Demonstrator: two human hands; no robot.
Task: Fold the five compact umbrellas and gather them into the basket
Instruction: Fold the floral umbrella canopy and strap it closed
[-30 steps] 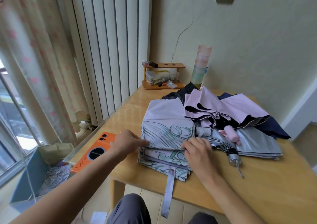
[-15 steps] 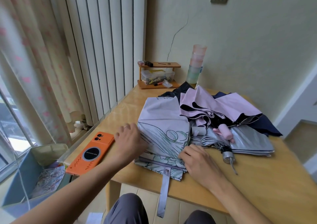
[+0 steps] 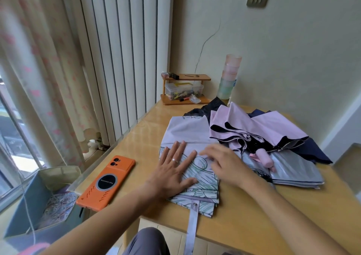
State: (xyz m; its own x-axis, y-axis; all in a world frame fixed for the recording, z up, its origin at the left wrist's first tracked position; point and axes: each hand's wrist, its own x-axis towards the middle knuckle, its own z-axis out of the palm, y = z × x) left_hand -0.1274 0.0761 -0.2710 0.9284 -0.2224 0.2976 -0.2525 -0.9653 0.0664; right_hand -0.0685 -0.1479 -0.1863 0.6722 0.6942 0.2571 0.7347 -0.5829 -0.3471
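Wooden table (image 3: 136, 137) fills frame centre; on it, the straight, spread fingers of the left hand (image 3: 173, 169) press flat on the printed umbrella (image 3: 185, 131), gripping nothing. Right hand (image 3: 224, 165), blurred, rests beside it on the same canopy, fingers loosely extended. Pink umbrella (image 3: 263, 126) lies centre right; basket (image 3: 35, 202) stands lower left.

Soft daylight enters through the window (image 3: 15, 147) at nine o'clock, leaving a pale glare on the tabletop (image 3: 144, 135). The right hand (image 3: 228, 167) is motion-blurred; wide-angle bending curves the edges.
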